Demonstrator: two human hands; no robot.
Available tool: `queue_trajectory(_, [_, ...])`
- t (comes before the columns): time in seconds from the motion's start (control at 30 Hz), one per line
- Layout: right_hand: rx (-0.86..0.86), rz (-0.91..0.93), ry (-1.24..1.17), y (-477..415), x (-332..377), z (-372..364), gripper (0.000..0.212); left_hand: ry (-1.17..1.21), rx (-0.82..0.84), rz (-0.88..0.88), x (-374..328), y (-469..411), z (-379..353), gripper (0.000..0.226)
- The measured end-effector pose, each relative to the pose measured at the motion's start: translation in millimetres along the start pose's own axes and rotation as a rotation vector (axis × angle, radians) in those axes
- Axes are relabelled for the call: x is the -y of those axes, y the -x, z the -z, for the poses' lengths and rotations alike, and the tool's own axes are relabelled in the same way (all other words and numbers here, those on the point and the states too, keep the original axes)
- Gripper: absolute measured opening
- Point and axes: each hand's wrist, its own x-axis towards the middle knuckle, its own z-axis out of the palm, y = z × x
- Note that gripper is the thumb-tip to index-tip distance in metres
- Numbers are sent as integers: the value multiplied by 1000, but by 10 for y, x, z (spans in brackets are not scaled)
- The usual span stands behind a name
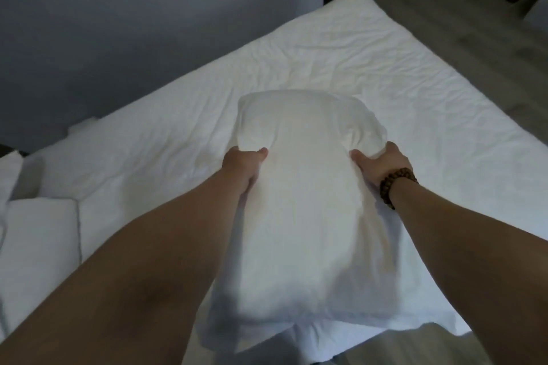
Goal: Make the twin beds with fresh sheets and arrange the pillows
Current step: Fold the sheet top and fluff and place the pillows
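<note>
since the pillow (308, 201) is soft, light and floppy, left grip (243, 169) and right grip (382, 164) both clutch its sides.

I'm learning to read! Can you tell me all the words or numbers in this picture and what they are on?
None: no words, numbers or signs can be read anywhere here.
The pillow, gripped by the left hand and the right hand, is plain white.
The bed sheet and the wall are plain too.
The bead bracelet shows no letters.
</note>
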Motion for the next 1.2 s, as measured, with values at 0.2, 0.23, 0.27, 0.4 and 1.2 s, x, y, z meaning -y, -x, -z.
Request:
queue_trajectory(0.2, [76,100,-20,1087,678,-450,91,80,-82,-45,265,272,1427,77])
queue_trajectory(0.23, [89,121,-20,1270,809,-555,92,106,-95,-54,392,187,1685,91])
queue_trajectory(0.27, [102,143,-20,1456,938,-666,92,116,-123,-58,566,23,1938,101])
queue_trajectory(0.4, [141,230,-35,2277,1394,-1219,91,149,-197,-110,943,263,3049,75])
queue_trajectory(1.2, [284,616,10,6917,4116,-5251,76,278,-552,-163,3753,-121,9229,72])
